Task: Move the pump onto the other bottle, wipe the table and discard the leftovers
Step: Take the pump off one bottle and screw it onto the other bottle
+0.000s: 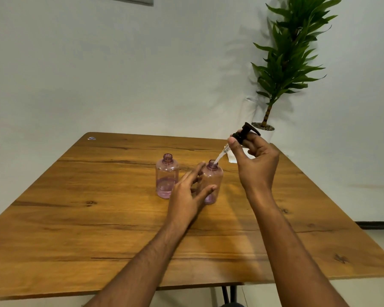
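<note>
Two pink bottles stand upright and near each other on the wooden surface (120, 229), both necks open. The right hand (256, 165) pinches the black pump (245, 133) by its collar, its grip closed around it, and the pump's clear dip tube (220, 156) slants down and left, its tip just at the mouth of the right bottle (212, 180). The left hand (186, 196) rests against that bottle's side with fingers spread, loosely open rather than clamped. The left bottle (166, 176) lies just beyond, on the left hand's side, so the pump probably has to travel leftward across the nearer neck. A white tissue (233, 157) lies behind the right hand.
</note>
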A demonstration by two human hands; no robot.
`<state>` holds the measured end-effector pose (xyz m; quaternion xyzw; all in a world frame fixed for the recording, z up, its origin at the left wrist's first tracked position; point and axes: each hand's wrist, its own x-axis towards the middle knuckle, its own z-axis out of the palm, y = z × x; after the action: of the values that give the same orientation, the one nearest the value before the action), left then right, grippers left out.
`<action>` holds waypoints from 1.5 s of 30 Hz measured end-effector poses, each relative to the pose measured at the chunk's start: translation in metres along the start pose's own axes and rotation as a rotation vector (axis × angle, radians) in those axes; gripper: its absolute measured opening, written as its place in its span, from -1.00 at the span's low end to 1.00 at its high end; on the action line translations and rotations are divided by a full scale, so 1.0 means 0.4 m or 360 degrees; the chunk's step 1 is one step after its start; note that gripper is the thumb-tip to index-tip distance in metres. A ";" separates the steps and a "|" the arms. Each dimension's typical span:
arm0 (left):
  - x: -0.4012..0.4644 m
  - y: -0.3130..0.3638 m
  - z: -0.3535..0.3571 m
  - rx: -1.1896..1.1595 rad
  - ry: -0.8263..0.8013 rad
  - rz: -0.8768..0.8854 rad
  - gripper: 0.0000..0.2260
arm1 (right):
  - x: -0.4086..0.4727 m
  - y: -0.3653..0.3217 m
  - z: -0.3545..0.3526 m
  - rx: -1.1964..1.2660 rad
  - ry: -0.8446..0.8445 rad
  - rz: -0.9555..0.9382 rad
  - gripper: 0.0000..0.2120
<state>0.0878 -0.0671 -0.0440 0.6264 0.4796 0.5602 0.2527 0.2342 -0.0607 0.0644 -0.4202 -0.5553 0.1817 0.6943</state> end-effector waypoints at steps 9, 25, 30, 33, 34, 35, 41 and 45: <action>-0.010 0.017 -0.004 0.0203 0.0012 0.0037 -0.30 | -0.016 -0.070 0.007 0.0115 0.0083 0.0018 -0.71; -0.062 0.039 -0.128 0.0216 0.0778 0.0488 -0.57 | 0.015 -0.135 0.007 0.0203 0.0424 -0.0109 -0.61; -0.036 -0.034 -0.253 0.0193 0.0490 -0.0197 0.04 | 0.021 -0.143 0.071 0.0329 0.0305 -0.0012 -0.63; -0.019 -0.046 -0.252 0.0043 0.0288 -0.0544 0.25 | 0.007 -0.142 0.130 0.0334 0.0178 0.0013 -0.68; -0.015 -0.055 -0.245 0.0084 0.0226 -0.0577 0.22 | 0.003 -0.139 0.148 0.0324 0.0137 0.0017 -0.67; -0.012 -0.067 -0.240 0.0156 0.0171 -0.0583 0.17 | -0.001 -0.136 0.165 0.0300 0.0098 0.0027 -0.66; -0.011 -0.106 -0.234 0.0330 0.0084 -0.0522 -0.12 | -0.021 -0.118 0.244 0.0061 -0.0117 0.0011 -0.60; -0.014 -0.098 -0.236 0.0332 0.0093 -0.0502 -0.15 | -0.041 -0.109 0.261 -0.0128 -0.0207 -0.0109 -0.53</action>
<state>-0.0132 -0.0767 -0.0569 0.5496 0.6344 0.4789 0.2571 0.1230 -0.0580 0.0915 -0.4158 -0.6202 0.1622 0.6451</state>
